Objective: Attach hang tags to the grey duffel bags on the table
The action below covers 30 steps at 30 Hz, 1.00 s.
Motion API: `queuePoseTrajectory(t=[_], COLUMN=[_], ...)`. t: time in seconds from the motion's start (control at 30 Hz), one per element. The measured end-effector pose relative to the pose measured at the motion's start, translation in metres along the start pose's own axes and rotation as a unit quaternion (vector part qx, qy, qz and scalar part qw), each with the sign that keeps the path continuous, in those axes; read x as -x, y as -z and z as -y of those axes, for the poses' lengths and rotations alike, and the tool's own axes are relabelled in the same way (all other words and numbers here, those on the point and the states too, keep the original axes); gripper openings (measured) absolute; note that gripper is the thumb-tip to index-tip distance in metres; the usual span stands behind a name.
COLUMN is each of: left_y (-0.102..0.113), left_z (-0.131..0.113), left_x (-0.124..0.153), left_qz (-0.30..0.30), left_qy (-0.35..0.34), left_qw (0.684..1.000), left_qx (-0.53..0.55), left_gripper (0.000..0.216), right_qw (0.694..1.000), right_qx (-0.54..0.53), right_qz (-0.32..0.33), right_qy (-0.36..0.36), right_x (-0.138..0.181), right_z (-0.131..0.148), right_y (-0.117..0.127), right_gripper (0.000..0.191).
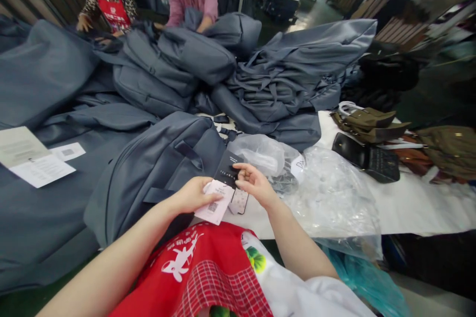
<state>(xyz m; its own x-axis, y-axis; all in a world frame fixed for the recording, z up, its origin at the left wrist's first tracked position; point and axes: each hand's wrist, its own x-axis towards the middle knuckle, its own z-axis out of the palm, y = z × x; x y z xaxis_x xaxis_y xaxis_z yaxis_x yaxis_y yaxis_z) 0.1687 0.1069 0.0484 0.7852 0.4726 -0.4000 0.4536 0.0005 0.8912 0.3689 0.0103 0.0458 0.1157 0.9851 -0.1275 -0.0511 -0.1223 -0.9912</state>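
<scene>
In my left hand is a white hang tag with a printed square code, the thumb lying across its face. My right hand pinches the edge of a black tag with small pale lettering. Below the right fingers a patterned card shows in part, with the white tag overlapping it. A blue-grey backpack with two short straps on its front lies just beyond my left forearm, close to the tags.
Piled blue-grey bags cover the far side. Clear plastic bags lie right, beyond them a black bag and olive bags. Printed papers rest on blue-grey material at left. Two people stand across the table.
</scene>
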Motion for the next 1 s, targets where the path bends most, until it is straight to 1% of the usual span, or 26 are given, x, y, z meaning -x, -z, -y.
queuePoseTrajectory(t=[0.03,0.07,0.1,0.13,0.17,0.2,0.23,0.27,0.37,0.4,0.43,0.47,0.57,0.63,0.7,0.73,0.8,0.83,0.87,0.9,0.97,1.0], left_y=[0.006,0.012,0.016,0.02,0.022,0.024,0.025,0.026,0.028,0.029,0.03,0.03,0.029,0.029,0.03,0.03,0.031,0.032,0.032,0.032,0.03,0.029], left_z=[-0.002,-0.005,-0.007,-0.009,-0.01,-0.012,-0.012,-0.012,-0.01,-0.009,-0.007,-0.006,-0.003,-0.003,-0.005,-0.006,-0.009,-0.011,-0.012,-0.012,-0.012,-0.011], left_x=[0.002,0.004,0.006,0.008,0.009,0.011,0.011,0.012,0.013,0.013,0.014,0.014,0.017,0.018,0.019,0.02,0.019,0.019,0.019,0.019,0.019,0.02], left_qz=[0.023,0.039,0.048,0.053,0.054,0.052,0.04,0.016,-0.089,-0.11,-0.118,-0.111,-0.075,-0.06,-0.061,-0.071,-0.111,-0.133,-0.15,-0.158,-0.144,-0.126], left_qy=[0.001,0.003,0.004,0.005,0.006,0.006,0.003,-0.001,-0.004,-0.001,0.0,0.0,-0.007,-0.015,-0.032,-0.043,-0.063,-0.068,-0.067,-0.059,-0.035,-0.023], left_qw=[1.0,0.999,0.998,0.998,0.998,0.998,0.999,1.0,0.99,0.986,0.986,0.988,0.995,0.995,0.988,0.98,0.958,0.948,0.944,0.946,0.967,0.979], left_qx=[0.016,0.027,0.036,0.041,0.043,0.04,0.027,-0.001,-0.107,-0.122,-0.121,-0.109,-0.063,-0.072,-0.136,-0.18,-0.258,-0.28,-0.286,-0.276,-0.207,-0.157], left_gripper=[0.029,0.03,0.03,0.031,0.031,0.031,0.031,0.03,0.03,0.031,0.032,0.034,0.038,0.041,0.043,0.044,0.045,0.045,0.044,0.043,0.041,0.04], right_qw=[0.995,0.98,0.96,0.94,0.927,0.922,0.924,0.93,0.947,0.948,0.949,0.949,0.947,0.935,0.91,0.895,0.878,0.879,0.886,0.897,0.925,0.941], right_qx=[0.096,0.188,0.263,0.316,0.344,0.351,0.345,0.332,0.305,0.304,0.305,0.305,0.308,0.34,0.398,0.427,0.457,0.453,0.437,0.411,0.343,0.303], right_qz=[0.015,0.033,0.053,0.077,0.101,0.121,0.132,0.131,0.087,0.073,0.062,0.057,0.055,0.052,0.042,0.034,0.017,0.01,0.008,0.01,0.023,0.032], right_qy=[0.031,0.058,0.082,0.099,0.108,0.109,0.103,0.091,0.053,0.05,0.053,0.059,0.075,0.089,0.111,0.121,0.14,0.148,0.155,0.162,0.163,0.15], right_x=[-0.001,-0.002,-0.003,-0.004,-0.005,-0.006,-0.008,-0.009,-0.013,-0.014,-0.015,-0.016,-0.017,-0.016,-0.014,-0.012,-0.01,-0.009,-0.008,-0.008,-0.008,-0.008], right_z=[0.003,0.006,0.009,0.01,0.011,0.01,0.008,0.005,-0.004,-0.006,-0.007,-0.007,-0.003,0.002,0.007,0.009,0.014,0.017,0.019,0.02,0.019,0.018], right_y=[0.001,0.001,-0.001,-0.005,-0.01,-0.015,-0.021,-0.026,-0.035,-0.036,-0.036,-0.035,-0.031,-0.028,-0.025,-0.024,-0.024,-0.025,-0.026,-0.026,-0.028,-0.028], right_gripper=[0.058,0.064,0.067,0.065,0.058,0.048,0.038,0.032,0.028,0.028,0.028,0.028,0.03,0.032,0.032,0.031,0.027,0.025,0.023,0.02,0.012,0.012])
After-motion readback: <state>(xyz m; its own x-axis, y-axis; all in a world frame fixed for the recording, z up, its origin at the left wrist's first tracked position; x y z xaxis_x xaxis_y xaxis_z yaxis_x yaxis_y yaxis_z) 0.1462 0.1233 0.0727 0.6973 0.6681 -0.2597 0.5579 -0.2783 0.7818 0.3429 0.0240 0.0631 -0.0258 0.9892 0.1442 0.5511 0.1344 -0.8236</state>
